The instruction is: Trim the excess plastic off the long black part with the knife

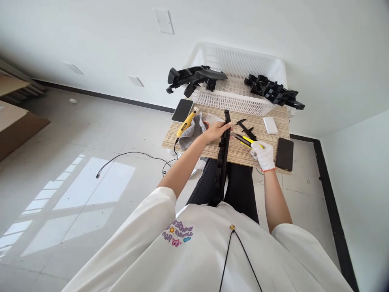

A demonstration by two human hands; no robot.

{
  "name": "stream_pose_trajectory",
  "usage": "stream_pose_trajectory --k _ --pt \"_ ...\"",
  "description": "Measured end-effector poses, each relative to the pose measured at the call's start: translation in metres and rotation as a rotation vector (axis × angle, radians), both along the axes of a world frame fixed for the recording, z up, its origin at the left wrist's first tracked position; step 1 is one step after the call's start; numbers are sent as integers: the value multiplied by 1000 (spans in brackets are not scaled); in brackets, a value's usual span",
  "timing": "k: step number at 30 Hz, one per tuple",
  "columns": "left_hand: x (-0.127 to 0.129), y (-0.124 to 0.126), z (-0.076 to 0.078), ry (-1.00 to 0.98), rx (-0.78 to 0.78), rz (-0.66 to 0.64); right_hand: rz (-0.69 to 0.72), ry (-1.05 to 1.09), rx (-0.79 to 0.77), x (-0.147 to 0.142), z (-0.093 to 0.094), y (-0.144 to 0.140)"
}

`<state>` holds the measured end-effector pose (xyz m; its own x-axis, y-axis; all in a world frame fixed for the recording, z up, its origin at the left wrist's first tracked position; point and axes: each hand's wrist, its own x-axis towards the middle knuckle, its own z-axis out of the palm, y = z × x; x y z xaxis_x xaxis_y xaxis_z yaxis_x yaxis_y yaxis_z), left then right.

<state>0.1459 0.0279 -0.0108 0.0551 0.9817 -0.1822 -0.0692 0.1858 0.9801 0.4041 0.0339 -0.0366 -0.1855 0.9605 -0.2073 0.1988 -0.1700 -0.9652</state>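
Two hands meet over a wood-grain tabletop; the bare left hand has its grip wrapped around a long black plastic strip near its far end; the gloved right hand has its grip closed on a yellow-and-black utility knife, tip toward the strip; the strip overhangs the tabletop's near edge, reaching the white shirt. It looks light and stiff, perhaps slippery, with small projections that might snap; the plainer side, away from the knife, seems the safest hold. Bare wood lies along the near edge, right of the strip; a grey cloth crowds the left; a white basket lines the far edge; a dark phone occupies the near right corner.
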Motion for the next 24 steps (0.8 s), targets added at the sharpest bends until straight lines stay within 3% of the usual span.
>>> stream_pose_trajectory --k 7,16,24 --pt "-2 9 -9 34 -3 -73 14 -21 24 1 5 -3" --pt "-4 19 5 133 155 -80 45 -6 72 -8 7 10" --pt "-3 26 7 70 37 -39 14 -53 31 -7 6 9"
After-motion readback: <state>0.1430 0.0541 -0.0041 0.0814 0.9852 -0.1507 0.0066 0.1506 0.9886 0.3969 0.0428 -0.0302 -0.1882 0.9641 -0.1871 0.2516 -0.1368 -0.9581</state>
